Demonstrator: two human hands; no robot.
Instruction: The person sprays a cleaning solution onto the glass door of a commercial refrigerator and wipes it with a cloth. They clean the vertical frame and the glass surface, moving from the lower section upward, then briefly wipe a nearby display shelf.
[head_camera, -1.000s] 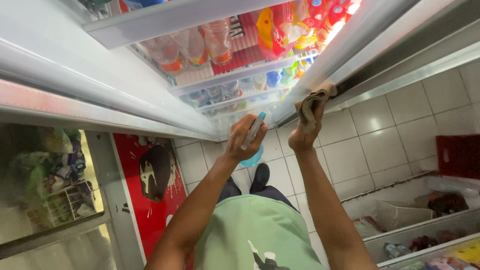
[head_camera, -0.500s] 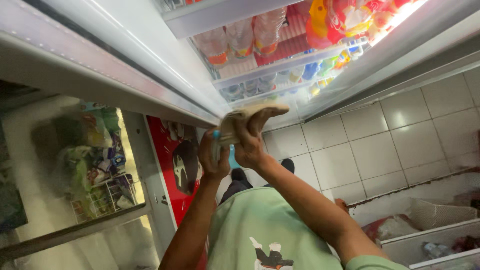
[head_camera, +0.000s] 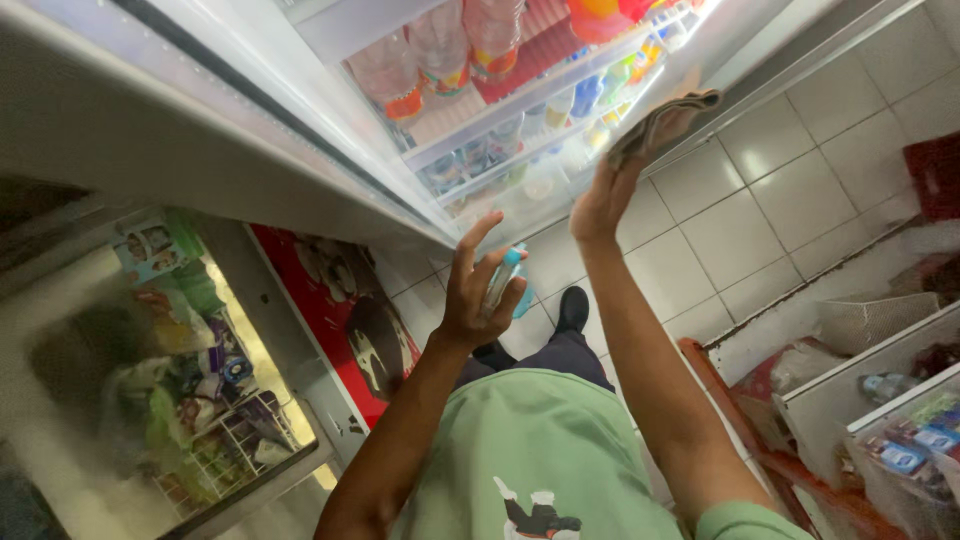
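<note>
Centre of the frame: the left hand (head_camera: 478, 290) has a small light-blue spray bottle (head_camera: 506, 281), thumb and lower fingers curled round it, index finger sticking up free. The bottle's long axis runs diagonally, its top toward the upper right, pointing at the glass. Just up and right, the right hand (head_camera: 606, 196) presses a folded brownish cloth (head_camera: 660, 120) flat against the cooler's glass door (head_camera: 300, 110), fingers stretched out beneath the cloth and mostly hidden by it.

Through the glass, upper middle: clear bottles with orange-and-red labels (head_camera: 440, 55) on a white shelf, smaller blue, green and yellow bottles on the shelf below. A red panel with a dark picture (head_camera: 345, 320) sits lower left of centre, and left again a chest freezer (head_camera: 170, 380) shows green and mixed packets. Pale square floor tiles (head_camera: 760, 200) fill the right side; a red crate (head_camera: 935, 175) sits at the right edge.
</note>
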